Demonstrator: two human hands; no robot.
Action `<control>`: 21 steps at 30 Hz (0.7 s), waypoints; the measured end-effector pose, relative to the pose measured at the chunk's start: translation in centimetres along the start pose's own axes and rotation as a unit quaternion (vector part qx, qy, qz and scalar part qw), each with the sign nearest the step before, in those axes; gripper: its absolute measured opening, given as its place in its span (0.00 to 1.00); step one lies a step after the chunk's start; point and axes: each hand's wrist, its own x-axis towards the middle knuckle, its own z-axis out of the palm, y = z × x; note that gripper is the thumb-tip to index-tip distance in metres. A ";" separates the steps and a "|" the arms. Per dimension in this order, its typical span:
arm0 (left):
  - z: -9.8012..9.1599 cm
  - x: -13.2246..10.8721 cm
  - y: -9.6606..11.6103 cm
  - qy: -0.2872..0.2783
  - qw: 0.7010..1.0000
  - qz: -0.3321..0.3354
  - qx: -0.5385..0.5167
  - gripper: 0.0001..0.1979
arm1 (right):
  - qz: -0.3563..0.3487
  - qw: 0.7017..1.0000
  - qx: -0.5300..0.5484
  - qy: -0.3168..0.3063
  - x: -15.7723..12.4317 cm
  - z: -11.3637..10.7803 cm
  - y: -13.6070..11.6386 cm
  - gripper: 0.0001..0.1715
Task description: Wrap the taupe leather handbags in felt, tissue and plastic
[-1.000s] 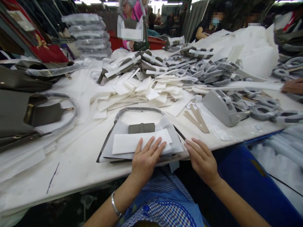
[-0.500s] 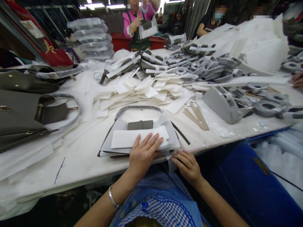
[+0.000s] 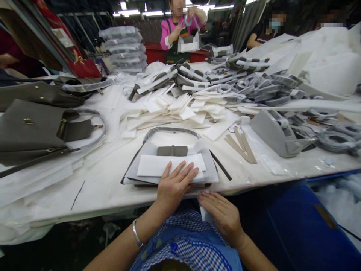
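Flat on the table near its front edge lies a grey handbag point(image 3: 172, 151), largely covered by thin white wrapping sheet, its wrapped handle point(image 3: 175, 130) arching away from me. A white foam strip point(image 3: 152, 165) rests across the bag below its grey flap. My left hand point(image 3: 176, 182) presses on the strip with fingers stretched out. Just over the table edge, my right hand point(image 3: 218, 210) has its fingers together on a small piece of white sheet point(image 3: 205, 215) that hangs down. Whether that piece joins the bag's wrapping is hidden.
A dark strap point(image 3: 221, 165) and brown strips point(image 3: 242, 146) lie right of the bag. Loose foam pieces point(image 3: 180, 109) are heaped behind it. Larger grey bags point(image 3: 36, 128) stand left, a blue bin point(image 3: 304, 222) right. Across the table, a person in pink point(image 3: 166, 32) holds a bag.
My right hand has drawn slightly lower and toward me with the white piece. My left hand stays on the foam strip. The view has shifted a little; the person opposite turned the bag they hold.
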 end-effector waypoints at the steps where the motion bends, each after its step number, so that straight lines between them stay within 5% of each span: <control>1: 0.1 0.0 0.0 -0.002 1.000 -0.003 0.000 0.20 | -0.001 1.000 0.003 -0.003 0.0 0.3 -0.5 0.26; 6: 0.4 -0.2 0.0 -0.007 1.000 -0.010 -0.002 0.20 | -0.006 1.000 -0.008 0.011 0.5 1.2 -2.2 0.23; 11: 0.6 -0.4 0.1 0.013 1.000 0.004 0.002 0.20 | -0.021 1.000 -0.015 0.002 2.1 -0.5 -2.6 0.22; 21: 1.1 -0.9 -0.1 0.043 0.999 0.025 -0.003 0.19 | -0.041 0.997 -0.055 -0.039 10.0 -4.2 -0.6 0.14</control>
